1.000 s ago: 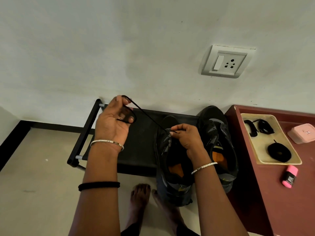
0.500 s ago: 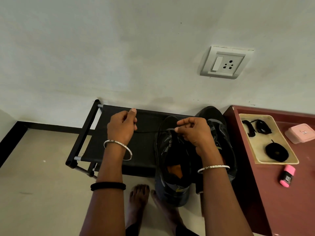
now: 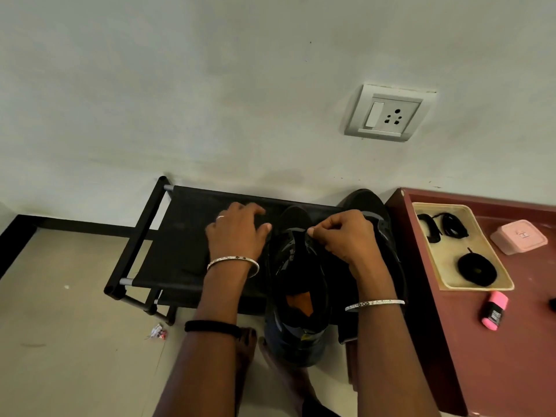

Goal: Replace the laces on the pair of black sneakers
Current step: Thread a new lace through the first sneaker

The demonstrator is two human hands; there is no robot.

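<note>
To the far left lies the floor, with a scrap of wrapper by the front leg of the black shoe rack. That left stretch of the rack's fabric top is the room a sideways draw can use. The left hand was raised toward the wall a second ago with a long, taut run of lace drawn out of the shoe. It has since dropped onto the rack top just beside the near sneaker, and no lace shows between the hands now. Its fingers are curled, but whether its grip still has the lace I cannot tell, black on black. The sneaker's toe points at the wall and its heel overhangs the rack's front edge, so a hard tug toward the person could likely tip it off. The right hand has its grip closed, thumb and forefinger pinching the sneaker's eyelet edge by the tongue. My reading is that one pull is finished and the hands are regrouping for the next eyelet. The second sneaker stands behind the right hand, close against the side of the maroon bench, which leaves little room rightward. On the bench, a tray holds the spare laces, with a pink box and a pink highlighter nearby, so much of the task seems to remain.
</note>
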